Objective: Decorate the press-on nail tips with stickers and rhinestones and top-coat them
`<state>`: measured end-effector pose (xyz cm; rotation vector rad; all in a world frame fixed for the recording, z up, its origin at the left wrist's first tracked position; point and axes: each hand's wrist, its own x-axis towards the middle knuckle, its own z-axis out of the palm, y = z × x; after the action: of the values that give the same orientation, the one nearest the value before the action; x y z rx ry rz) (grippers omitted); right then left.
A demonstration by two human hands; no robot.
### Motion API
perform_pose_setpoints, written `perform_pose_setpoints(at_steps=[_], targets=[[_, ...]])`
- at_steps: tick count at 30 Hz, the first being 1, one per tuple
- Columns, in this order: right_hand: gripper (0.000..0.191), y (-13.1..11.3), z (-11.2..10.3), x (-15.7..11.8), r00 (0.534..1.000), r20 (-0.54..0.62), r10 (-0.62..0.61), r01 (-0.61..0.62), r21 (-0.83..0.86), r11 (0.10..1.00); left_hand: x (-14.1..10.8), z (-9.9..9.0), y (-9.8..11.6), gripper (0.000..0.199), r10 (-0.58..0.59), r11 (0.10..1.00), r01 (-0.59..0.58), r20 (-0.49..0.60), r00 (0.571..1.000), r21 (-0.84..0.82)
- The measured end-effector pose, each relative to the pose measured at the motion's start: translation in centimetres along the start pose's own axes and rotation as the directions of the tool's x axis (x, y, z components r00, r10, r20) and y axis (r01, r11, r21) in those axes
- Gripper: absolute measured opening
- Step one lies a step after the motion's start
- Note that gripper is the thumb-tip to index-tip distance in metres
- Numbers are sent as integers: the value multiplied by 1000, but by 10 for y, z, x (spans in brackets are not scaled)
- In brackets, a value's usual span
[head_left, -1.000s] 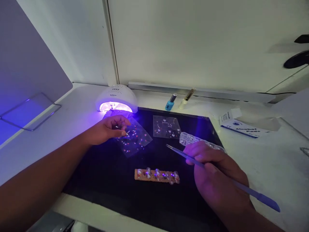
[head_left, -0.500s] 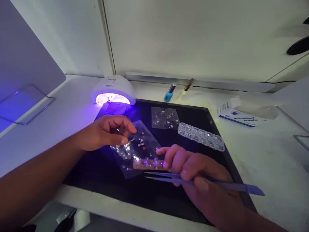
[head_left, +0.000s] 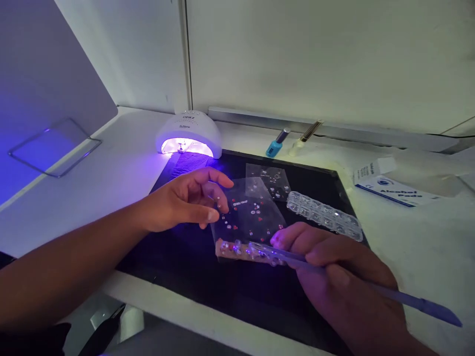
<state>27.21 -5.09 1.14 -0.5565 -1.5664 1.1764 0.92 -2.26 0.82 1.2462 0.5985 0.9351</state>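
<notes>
My left hand [head_left: 193, 200] hangs over the left edge of a clear sticker sheet [head_left: 245, 212] with small red and white designs; its fingers are curved and apart, with nothing visible in them. My right hand [head_left: 341, 262] is closed around a pair of tweezers [head_left: 419, 301], whose tips point left over a narrow tan strip [head_left: 226, 250]. Small shiny pieces sit along that strip, lit purple; their kind is hard to make out. The right fingertips are at the sheet's lower right corner, partly covering the strip's right end.
A white nail lamp [head_left: 189, 123] glows purple at the back left of the black mat [head_left: 178, 267]. A second sticker sheet [head_left: 267, 178] and a clear compartment case [head_left: 322, 215] lie behind. Farther back are a blue bottle [head_left: 276, 144], a gold-capped bottle [head_left: 306, 138] and an alcohol pads box [head_left: 393, 190].
The sticker sheet has turned and lies flatter, farther from me. My left thumb and fingers have spread apart. The tweezers' tips have moved up over the strip. The view has shifted left.
</notes>
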Motion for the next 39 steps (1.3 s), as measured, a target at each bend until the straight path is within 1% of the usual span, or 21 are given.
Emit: perform_pose_setpoints(at_steps=[3, 7, 12, 15, 17, 20, 23, 26, 29, 32, 36, 39], targets=[[13, 1, -3, 1, 999, -41, 7, -7, -4, 1000, -4, 5, -2, 42, 82, 995, -83, 9, 997, 51], [14, 1, -5, 2, 999, -41, -28, 28, 2, 1000, -6, 11, -7, 44, 190, 966, -187, 0, 982, 179], [12, 2, -8, 0, 997, -62, -38, 38, -6, 999, -7, 12, -13, 57, 265, 937, -255, -9, 964, 240], [11, 4, -9, -3, 996, -72, -45, 44, -14, 999, -9, 15, -16, 58, 304, 894, -285, 1, 953, 344], [10, 5, -9, -6, 995, -87, -38, 37, -13, 999, -12, 17, -18, 57, 310, 857, -287, 16, 951, 429], [10, 6, -8, -9, 994, -102, -36, 35, -6, 999, -15, 23, -21, 56, 284, 812, -241, 1, 959, 531], [12, 5, -4, -10, 997, -74, -27, 27, -7, 1000, -16, 29, -21, 46, 289, 779, -228, -11, 957, 584], [12, 3, -1, -9, 999, -39, -16, 17, 11, 1000, -15, 33, -18, 34, 307, 756, -241, -5, 952, 608], [13, 2, 2, -8, 1000, -12, -18, 19, 26, 999, -14, 35, -16, 27, 309, 755, -212, -51, 950, 620], [13, 1, 2, -8, 999, -7, -38, 38, 31, 999, -16, 34, -16, 23, 312, 771, -201, -82, 947, 604], [13, 1, 1, -7, 999, -2, -47, 47, 31, 998, -17, 33, -16, 20, 326, 765, -209, -87, 941, 609], [14, 2, 2, -6, 997, -32, -76, 77, 17, 997, -18, 32, -17, 21, 323, 769, -196, -105, 941, 608]])
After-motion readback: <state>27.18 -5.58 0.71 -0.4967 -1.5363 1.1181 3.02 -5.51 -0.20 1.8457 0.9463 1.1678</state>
